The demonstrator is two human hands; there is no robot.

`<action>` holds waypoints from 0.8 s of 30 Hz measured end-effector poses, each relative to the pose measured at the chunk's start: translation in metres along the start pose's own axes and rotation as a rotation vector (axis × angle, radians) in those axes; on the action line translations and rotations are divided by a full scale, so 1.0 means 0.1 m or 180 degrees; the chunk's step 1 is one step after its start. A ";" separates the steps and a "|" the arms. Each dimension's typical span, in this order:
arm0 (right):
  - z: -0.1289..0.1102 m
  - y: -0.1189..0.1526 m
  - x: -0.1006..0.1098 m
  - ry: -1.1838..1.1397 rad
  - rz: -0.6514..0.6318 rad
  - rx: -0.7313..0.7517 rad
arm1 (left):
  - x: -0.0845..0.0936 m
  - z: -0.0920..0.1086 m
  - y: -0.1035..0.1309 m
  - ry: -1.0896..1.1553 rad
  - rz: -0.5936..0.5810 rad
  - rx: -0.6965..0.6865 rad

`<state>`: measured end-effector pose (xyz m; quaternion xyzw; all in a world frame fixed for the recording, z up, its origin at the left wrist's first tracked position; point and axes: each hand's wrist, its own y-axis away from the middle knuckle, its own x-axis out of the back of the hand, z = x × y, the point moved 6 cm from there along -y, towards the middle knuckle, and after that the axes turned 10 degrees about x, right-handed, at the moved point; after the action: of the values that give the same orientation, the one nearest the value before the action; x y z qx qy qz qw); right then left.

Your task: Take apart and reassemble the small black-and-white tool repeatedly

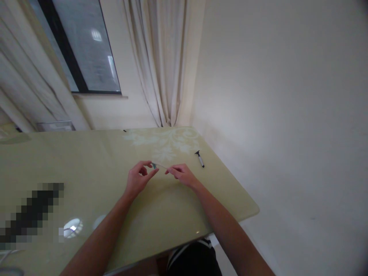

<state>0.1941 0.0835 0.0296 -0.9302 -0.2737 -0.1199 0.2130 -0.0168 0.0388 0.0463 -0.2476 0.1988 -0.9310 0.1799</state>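
Note:
Above the tabletop, my left hand [138,178] has thumb and forefinger closed around a small teal-and-dark piece [154,166]. My right hand [184,174] pinches the right end of a thin pale stick [161,166]. The stick spans the gap between my hands and meets the teal piece at its left end. Whether the two are joined or only touching, I cannot tell, and the piece is too small to name. A razor [200,159] with a grey handle and black head lies on the table to the right of my right hand.
The pale green glossy table [230,191] has a rounded right corner near the white wall [281,115]. A small dark object [124,131] lies at its back edge. A pixelated dark shape [31,214] covers part of the left side. Curtains [163,57] hang behind.

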 end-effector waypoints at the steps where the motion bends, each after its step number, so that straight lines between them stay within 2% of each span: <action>1: 0.01 0.00 0.02 0.0096 0.0014 -0.0002 | 0.00 0.00 0.00 -0.0001 -0.0009 -0.0005; 5: 0.04 0.00 0.10 0.0269 0.0135 -0.0021 | 0.02 0.03 0.00 -0.0010 -0.0062 -0.0032; 9: 0.02 0.01 0.09 0.0151 0.0014 0.0046 | 0.05 0.08 0.00 0.0021 -0.0049 0.0042; 13: 0.02 0.02 0.13 0.0250 0.0179 0.0069 | 0.05 0.12 0.00 0.0077 -0.0063 0.0053; 17: 0.02 0.03 0.10 0.0042 0.0007 0.0052 | 0.05 0.13 0.00 0.0166 -0.0069 0.0092; 24: 0.00 0.04 0.11 -0.0015 -0.0009 -0.0025 | 0.05 0.18 0.00 0.0177 -0.0088 0.0045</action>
<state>0.2057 0.0858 0.0320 -0.9309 -0.2751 -0.1191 0.2085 -0.0119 0.0316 0.0624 -0.2231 0.1937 -0.9413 0.1632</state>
